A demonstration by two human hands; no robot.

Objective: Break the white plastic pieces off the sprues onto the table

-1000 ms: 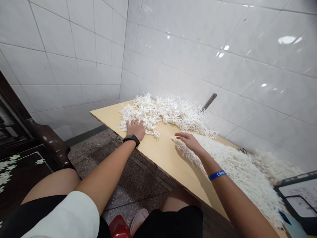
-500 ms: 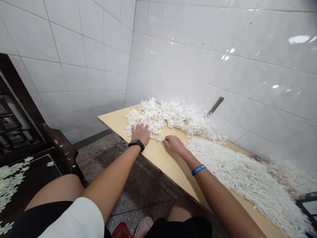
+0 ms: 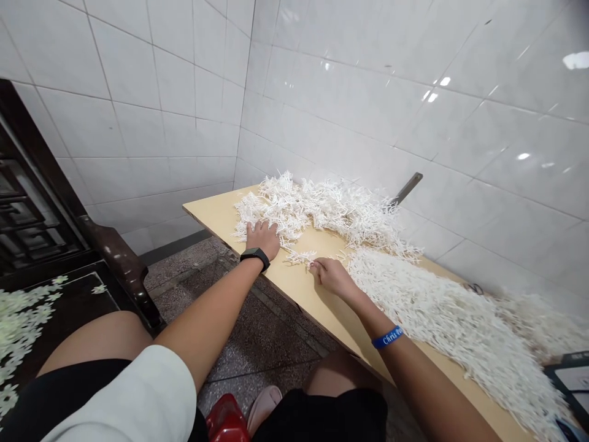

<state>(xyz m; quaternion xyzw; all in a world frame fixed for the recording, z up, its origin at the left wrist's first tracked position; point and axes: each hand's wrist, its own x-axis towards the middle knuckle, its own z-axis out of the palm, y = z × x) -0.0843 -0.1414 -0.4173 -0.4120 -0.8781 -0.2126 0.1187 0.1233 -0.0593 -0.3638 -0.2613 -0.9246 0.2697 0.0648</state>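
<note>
My left hand [image 3: 264, 239], with a black band at the wrist, lies flat with fingers apart on the near edge of a heap of white, thin, branching strands [image 3: 335, 212]. To its right, my right hand [image 3: 330, 275] is closed in a pinch just above the board, a blue wristband on that arm. Its fingertips grip the end of a small white branching sprig [image 3: 301, 255], which trails left toward the heap. Both hands are over a pale wooden board [image 3: 207, 205]. Beside my right forearm spreads a flatter layer of short white pieces [image 3: 442, 313].
A flat grey metal bar [image 3: 407, 189] sticks up behind the heap near the tiled wall [image 3: 331, 123]. On the left stands a dark carved wooden chair [image 3: 115, 252] with white flower shapes [image 3: 27, 319] on its seat. A dark-edged object [image 3: 570, 380] sits at the right edge.
My right hand has moved slightly right, drawing a small white sprig out from the heap. My left hand stays on the heap. The view has shifted a little.
</note>
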